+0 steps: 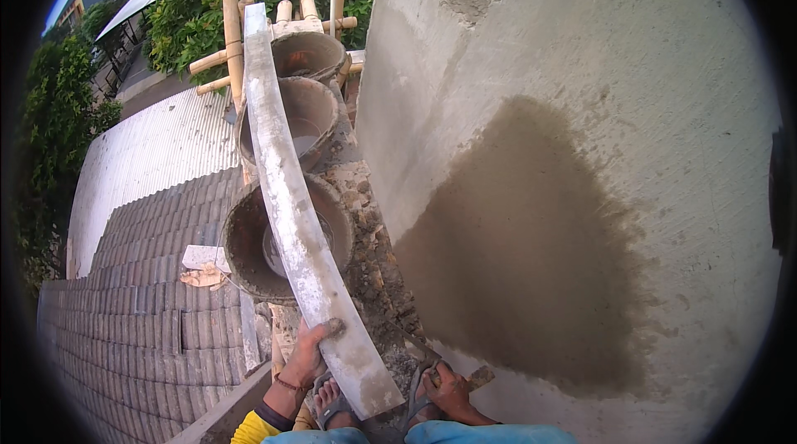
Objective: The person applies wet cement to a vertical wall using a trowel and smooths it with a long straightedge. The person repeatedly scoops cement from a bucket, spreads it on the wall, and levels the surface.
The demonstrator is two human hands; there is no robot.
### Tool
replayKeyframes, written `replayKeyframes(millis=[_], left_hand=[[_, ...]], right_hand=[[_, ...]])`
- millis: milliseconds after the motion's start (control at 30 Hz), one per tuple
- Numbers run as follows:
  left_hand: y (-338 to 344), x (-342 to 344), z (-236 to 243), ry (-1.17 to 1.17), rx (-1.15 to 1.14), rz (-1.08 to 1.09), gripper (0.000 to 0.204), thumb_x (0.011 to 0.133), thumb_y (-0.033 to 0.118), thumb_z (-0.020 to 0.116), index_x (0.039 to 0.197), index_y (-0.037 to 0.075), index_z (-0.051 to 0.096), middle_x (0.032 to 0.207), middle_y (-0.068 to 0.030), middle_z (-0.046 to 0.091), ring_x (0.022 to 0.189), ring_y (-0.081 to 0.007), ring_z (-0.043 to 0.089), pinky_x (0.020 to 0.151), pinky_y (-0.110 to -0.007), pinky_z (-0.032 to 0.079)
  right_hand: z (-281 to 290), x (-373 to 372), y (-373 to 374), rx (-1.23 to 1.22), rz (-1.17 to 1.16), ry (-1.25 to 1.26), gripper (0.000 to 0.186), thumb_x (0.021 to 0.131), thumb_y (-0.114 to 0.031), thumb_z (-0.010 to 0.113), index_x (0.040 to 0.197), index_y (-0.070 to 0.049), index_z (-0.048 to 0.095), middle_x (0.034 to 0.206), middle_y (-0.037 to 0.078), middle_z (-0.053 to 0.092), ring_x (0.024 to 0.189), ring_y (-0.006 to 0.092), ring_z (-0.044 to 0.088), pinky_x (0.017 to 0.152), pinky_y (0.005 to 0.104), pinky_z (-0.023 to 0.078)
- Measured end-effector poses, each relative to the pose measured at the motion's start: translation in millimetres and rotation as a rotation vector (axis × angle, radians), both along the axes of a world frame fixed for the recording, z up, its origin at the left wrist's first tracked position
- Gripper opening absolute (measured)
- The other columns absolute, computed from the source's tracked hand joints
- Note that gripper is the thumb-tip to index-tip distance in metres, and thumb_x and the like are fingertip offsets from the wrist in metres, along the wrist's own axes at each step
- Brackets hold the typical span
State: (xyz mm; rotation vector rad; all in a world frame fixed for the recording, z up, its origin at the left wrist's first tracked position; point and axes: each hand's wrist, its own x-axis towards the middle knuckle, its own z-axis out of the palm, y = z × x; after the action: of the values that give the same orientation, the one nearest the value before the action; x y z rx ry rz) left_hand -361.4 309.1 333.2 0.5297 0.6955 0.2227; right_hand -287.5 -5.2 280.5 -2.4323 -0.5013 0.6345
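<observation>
My left hand [307,357] is closed around the near part of a long pale metal straightedge [286,170], smeared with mortar. It slants away from me, passing over the mortar-crusted buckets. Low on the right, my right hand [448,392] grips a trowel [480,378]; its wooden handle end shows, and its thin dark blade is seen nearly edge-on. The trowel is close to the foot of the grey wall [664,112], which carries a large dark patch of wet plaster [531,261]. Neither tool touches that patch.
Three buckets stand in a row on the mortar-strewn walkway: a near one [237,249], a middle one [320,104] and a far one [311,46]. Bamboo poles [232,37] rise at the far end. Below on the left lie a tiled roof [166,278] and corrugated sheeting [158,153].
</observation>
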Motion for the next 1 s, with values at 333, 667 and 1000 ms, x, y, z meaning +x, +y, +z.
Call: replayKeyframes(millis=[333,667,1000], left_hand=[[-0.1,1.9,5.8,0.024,0.001,-0.006,0.054,0.084,0.005,0.066,0.135,0.002,0.049,0.113,-0.0104,0.064,0.099,-0.0238,0.066,0.087,-0.04,0.058],[1.0,0.1,-2.4,0.036,-0.014,-0.021,0.055,0.084,0.006,0.067,0.135,0.002,0.049,0.113,-0.0097,0.063,0.098,-0.0233,0.065,0.087,-0.039,0.058],[0.5,2.1,2.7,0.024,-0.002,-0.014,0.054,0.083,0.006,0.067,0.134,0.001,0.05,0.111,-0.0088,0.063,0.096,-0.0222,0.065,0.086,-0.039,0.057]], right_hand=[[-0.6,0.0,0.1,-0.03,0.005,-0.011,0.033,0.091,-0.037,0.068,0.096,-0.005,0.06,0.077,0.026,0.066,0.079,0.0496,0.067,0.07,0.0546,0.053],[-4.3,0.3,-0.7,0.009,0.013,-0.037,0.033,0.09,-0.036,0.069,0.092,-0.004,0.06,0.075,0.027,0.066,0.076,0.0504,0.066,0.067,0.0556,0.053],[18.1,0.2,13.4,-0.046,-0.041,0.004,0.034,0.091,-0.037,0.068,0.094,-0.004,0.06,0.076,0.027,0.066,0.081,0.05,0.067,0.071,0.0554,0.053]])
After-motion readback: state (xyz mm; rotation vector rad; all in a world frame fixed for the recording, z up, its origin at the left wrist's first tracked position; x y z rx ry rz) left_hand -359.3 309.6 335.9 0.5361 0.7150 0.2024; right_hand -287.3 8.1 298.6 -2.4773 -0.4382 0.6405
